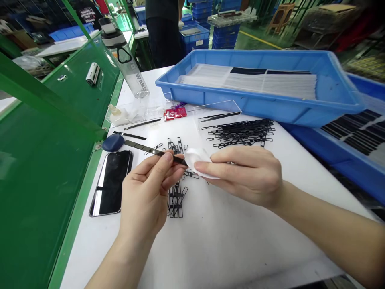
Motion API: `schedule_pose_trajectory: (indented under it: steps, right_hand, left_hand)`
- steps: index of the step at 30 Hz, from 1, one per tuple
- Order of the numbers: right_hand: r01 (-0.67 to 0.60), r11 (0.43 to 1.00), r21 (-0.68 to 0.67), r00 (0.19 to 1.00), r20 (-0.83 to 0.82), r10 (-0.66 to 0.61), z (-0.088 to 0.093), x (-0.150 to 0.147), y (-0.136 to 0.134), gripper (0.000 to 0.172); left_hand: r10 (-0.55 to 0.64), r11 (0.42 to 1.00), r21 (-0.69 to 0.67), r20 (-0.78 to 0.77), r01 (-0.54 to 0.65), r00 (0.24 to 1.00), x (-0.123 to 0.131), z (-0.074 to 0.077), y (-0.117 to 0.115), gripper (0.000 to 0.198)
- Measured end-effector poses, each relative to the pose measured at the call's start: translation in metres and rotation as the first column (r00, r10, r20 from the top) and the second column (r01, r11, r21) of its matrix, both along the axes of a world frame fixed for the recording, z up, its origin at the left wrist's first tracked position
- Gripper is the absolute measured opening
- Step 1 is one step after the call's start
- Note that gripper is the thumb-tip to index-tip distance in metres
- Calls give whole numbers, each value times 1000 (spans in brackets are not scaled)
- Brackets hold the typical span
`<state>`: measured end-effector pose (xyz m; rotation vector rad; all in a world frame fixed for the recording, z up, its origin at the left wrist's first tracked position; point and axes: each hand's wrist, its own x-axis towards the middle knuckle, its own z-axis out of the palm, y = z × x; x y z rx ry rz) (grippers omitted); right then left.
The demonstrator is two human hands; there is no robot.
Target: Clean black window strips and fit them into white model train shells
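My left hand pinches a thin black strip between thumb and fingers. The strip slants from upper left down to its right end, which meets a white cloth. Folded in the fingers of my right hand, that cloth touches the strip's tip; the very end of the strip is hidden there. Beneath and behind my hands lie loose black frame-like pieces on the white table. A larger heap of similar black pieces rests beyond my right hand.
Left of my hands are a phone and a dark blue rounded object. Behind stand a clear bottle, a red packet and a blue bin with stacked sheets. A green partition borders the table's left; a person stands beyond.
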<state>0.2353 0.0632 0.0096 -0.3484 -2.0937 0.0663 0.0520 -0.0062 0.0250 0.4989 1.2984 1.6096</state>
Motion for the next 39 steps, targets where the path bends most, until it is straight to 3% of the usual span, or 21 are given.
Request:
schedule_pose_trajectory:
  steps: [10,18,24,31,39]
  right_hand:
    - [-17,999,-28,1000,-15,17,-1,3,3,8]
    - [-83,979,-186,993,-95,66,-9,-1,11,13]
    - [27,958,-285,986,-153,-73,-9,-2,17,11]
    - [-43,937,-347,995,-102,8,-9,-3,17,11]
    - [-97,913,-395,991,-122,53,-12,-4,18,7]
  left_hand:
    - [-10,999,36,5,10,1000,-3,-2,2,14]
    - [198,973,120,-14,-195,980,-14,1,8,6]
    - [192,970,159,-49,-182,980,-12,1,6,12]
    - [200,970,152,-61,-189,978,-13,0,8,16]
    - [126,985,128,-97,-113,987,-13,-2,7,23]
